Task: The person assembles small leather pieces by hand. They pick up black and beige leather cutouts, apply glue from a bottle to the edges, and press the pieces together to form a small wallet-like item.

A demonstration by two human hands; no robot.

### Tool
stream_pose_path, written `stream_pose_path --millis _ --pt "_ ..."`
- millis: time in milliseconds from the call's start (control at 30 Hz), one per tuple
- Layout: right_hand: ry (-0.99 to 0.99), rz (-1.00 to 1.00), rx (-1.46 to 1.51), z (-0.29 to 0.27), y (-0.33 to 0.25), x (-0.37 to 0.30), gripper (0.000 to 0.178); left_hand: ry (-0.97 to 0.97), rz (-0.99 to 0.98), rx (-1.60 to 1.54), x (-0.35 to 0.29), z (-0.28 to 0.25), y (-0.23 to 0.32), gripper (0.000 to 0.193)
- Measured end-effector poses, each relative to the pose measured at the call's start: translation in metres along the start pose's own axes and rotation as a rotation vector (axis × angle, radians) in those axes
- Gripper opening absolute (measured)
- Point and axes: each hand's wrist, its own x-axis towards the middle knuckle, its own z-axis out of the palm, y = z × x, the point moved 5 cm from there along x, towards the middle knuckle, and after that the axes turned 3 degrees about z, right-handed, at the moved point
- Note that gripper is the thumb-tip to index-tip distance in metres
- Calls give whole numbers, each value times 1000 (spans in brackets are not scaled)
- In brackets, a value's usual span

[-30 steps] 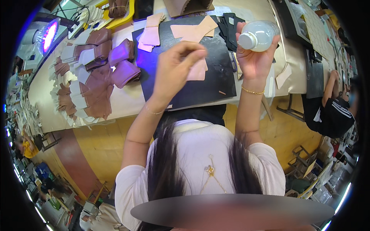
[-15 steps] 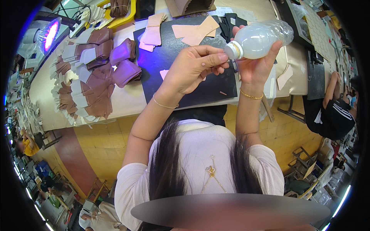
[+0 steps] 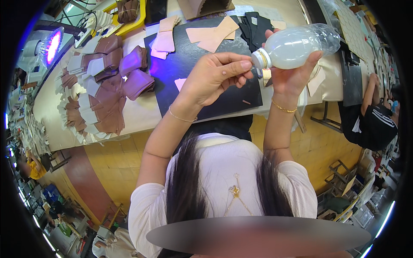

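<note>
A: Right hand [image 3: 297, 79]?
B: It's gripping a clear plastic bottle [image 3: 294, 45] of cloudy whitish liquid, tilted nearly sideways above the worktop [image 3: 140, 112]. Its round white cap [image 3: 261, 58] is pointing left.
A: Left hand [image 3: 217, 77]?
B: Narrow. Thumb and forefinger are pinching together right by the cap. Can't tell if they're touching it or have anything between them.
A: Underneath?
B: A flat black rectangular board [image 3: 235, 96] is lying on the worktop. A pale pink flat piece [image 3: 179, 83] is showing past the left hand.
A: Left of the board?
B: Brown flat pieces with pale ends [image 3: 109, 105] are lying fanned out in overlapping layers.
A: Further back?
B: Peach flat pieces [image 3: 213, 36] are crossing each other on the board's far part. Black flat cutouts [image 3: 256, 30] are lying by its far right corner. A yellow plastic tray [image 3: 138, 21] is sitting at far left.
</note>
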Motion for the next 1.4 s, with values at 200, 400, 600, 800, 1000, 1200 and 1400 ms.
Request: stream_pose_path --millis 200,400,600,800,1000,1200,1400 --pt "-6 -4 -31 1 1 -4 96 -44 12 35 1 -1 -1 18" --pt "-7 -98 -72 3 -5 -7 95 7 134 156 2 0 -1 11" --pt "131 -168 128 -38 -25 14 88 -97 138 238 -14 11 1 10" --pt "-112 17 673 -82 -28 12 82 -209 18 286 -9 25 -22 10" --pt "-92 -5 719 -104 -45 -15 84 -263 -143 236 21 46 -61 19" --pt "197 -83 244 -105 -61 -43 89 -340 56 212 36 84 -53 21" --pt "276 -138 99 -99 -65 -48 94 -313 91 312 33 94 -46 20"
